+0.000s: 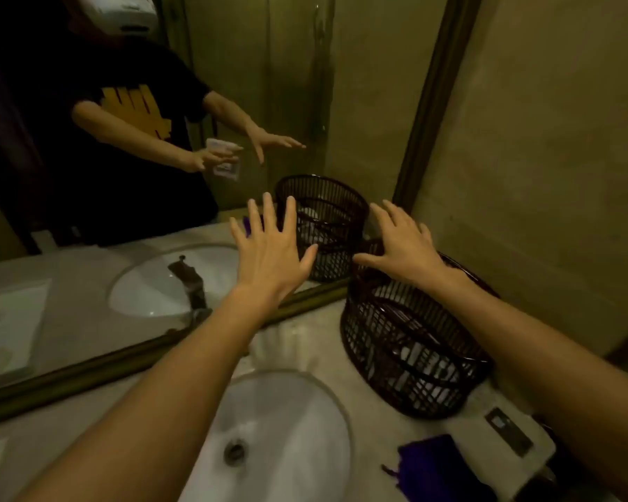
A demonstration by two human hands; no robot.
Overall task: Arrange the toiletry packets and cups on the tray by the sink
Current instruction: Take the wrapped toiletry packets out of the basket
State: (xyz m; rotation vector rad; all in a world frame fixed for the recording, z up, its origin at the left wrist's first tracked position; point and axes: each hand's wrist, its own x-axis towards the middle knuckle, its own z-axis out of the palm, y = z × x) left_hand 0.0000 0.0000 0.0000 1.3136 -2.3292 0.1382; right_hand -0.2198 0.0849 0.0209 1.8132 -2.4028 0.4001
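Note:
A dark slatted basket point(410, 360) stands on the counter right of the sink, with white items inside. My right hand point(401, 244) hovers over its far rim, fingers apart and holding nothing. My left hand point(271, 248) is stretched toward the mirror left of the basket, seen from the back with fingers spread. The mirror shows that hand holding a white toiletry packet point(225, 159) under its palm. A white tray point(533, 425) at the counter's right edge carries a dark flat packet point(509, 432). A purple pouch point(432, 465) lies in front of it.
The white sink basin point(280, 429) with its drain lies below my arms. A framed mirror point(131, 360) runs along the back of the marble counter and repeats the basket and the tap. A tiled wall closes the right side.

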